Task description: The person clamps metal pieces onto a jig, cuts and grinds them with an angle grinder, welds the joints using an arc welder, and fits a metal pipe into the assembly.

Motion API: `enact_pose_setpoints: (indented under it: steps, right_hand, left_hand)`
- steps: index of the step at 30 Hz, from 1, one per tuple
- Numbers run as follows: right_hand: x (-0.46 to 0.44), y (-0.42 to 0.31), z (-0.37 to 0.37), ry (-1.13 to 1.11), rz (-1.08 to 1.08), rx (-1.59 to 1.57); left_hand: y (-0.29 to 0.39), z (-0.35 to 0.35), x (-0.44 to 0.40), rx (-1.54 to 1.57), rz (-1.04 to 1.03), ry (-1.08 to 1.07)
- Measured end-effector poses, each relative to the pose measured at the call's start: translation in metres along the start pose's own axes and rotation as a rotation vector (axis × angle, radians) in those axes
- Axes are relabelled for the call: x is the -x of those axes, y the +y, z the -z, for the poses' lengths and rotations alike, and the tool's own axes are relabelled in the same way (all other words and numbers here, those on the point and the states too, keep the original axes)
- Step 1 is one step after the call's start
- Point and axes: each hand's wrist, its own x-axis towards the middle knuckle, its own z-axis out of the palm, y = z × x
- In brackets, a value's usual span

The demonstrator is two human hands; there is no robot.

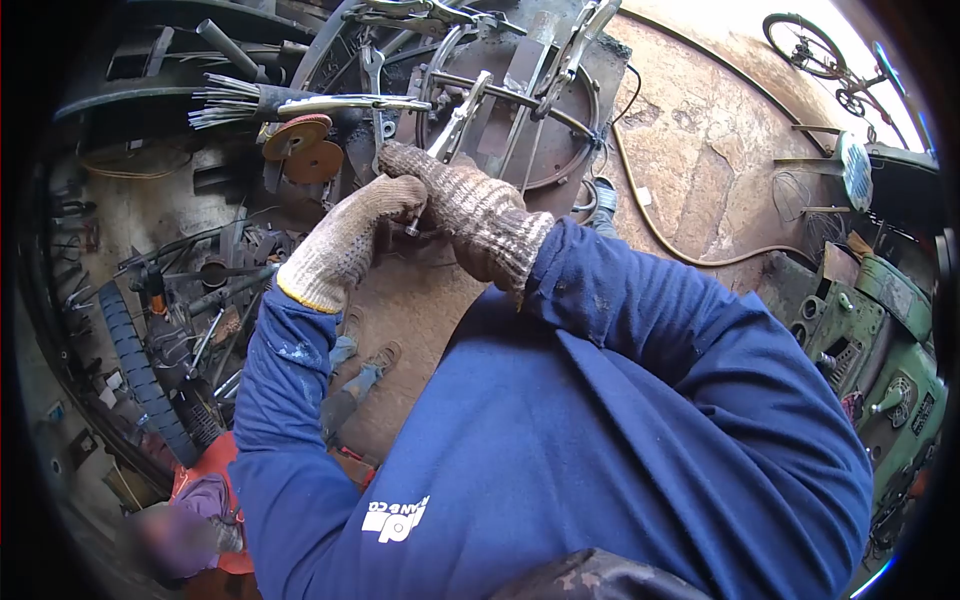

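Note:
My left hand [345,235], in a whitish knit glove with a yellow hem, is closed at the bench edge. Its fingers press against my right hand [465,200], in a brown-and-white knit glove, also closed. A small bolt-like metal end [412,229] sticks out below the gloves; what my fingers grip is mostly hidden. Just beyond my right hand, locking pliers [460,122] rise toward a round metal ring [597,110] with flat bars across it. More locking pliers [580,55] clamp the bars. An open-ended wrench [373,68] lies behind my hands.
Left of my hands are grinding discs [312,160] and a bundle of thin rods [225,103]. A tyre [145,370] and scrap metal crowd the left floor. Another person [205,500] is at lower left. A hose [640,200] crosses the floor; a green machine [880,350] stands right.

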Motion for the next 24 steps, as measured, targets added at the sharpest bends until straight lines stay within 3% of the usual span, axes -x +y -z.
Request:
enact_pose_setpoints:
  steps: [1,2,4,6,7,9,12,16,22,24]
  right_hand:
    - [0.014,-0.013,-0.003,0.053,-0.136,-0.040]
    - [0.012,-0.007,0.002,0.057,-0.134,-0.039]
    - [-0.001,0.013,0.017,-0.139,0.313,0.445]
    - [-0.018,0.026,0.019,-0.065,0.039,0.191]
    - [-0.018,0.031,0.018,-0.065,0.248,0.342]
    - [-0.023,0.035,0.018,-0.018,0.126,0.058]
    - [-0.020,0.028,0.008,0.180,-0.009,-0.012]
    - [-0.028,0.036,0.017,0.126,0.087,0.195]
    - [-0.029,0.035,0.018,0.160,0.116,0.231]
    - [-0.031,0.035,0.021,0.058,0.081,0.251]
  left_hand:
    - [0.000,-0.002,0.000,0.000,-0.001,-0.003]
    - [0.000,-0.006,0.000,0.033,-0.033,-0.063]
    - [-0.001,-0.014,0.002,0.066,-0.074,-0.125]
    - [-0.006,-0.024,0.009,0.089,-0.126,-0.135]
    - [-0.008,-0.028,0.009,0.126,-0.163,-0.188]
    - [-0.013,-0.020,0.005,0.079,-0.173,-0.185]
    - [-0.014,-0.021,0.005,0.042,-0.201,-0.179]
    - [-0.021,-0.028,0.006,0.135,-0.226,-0.185]
    - [-0.021,-0.027,0.005,0.128,-0.226,-0.182]
    - [-0.024,-0.026,0.005,0.149,-0.212,-0.175]
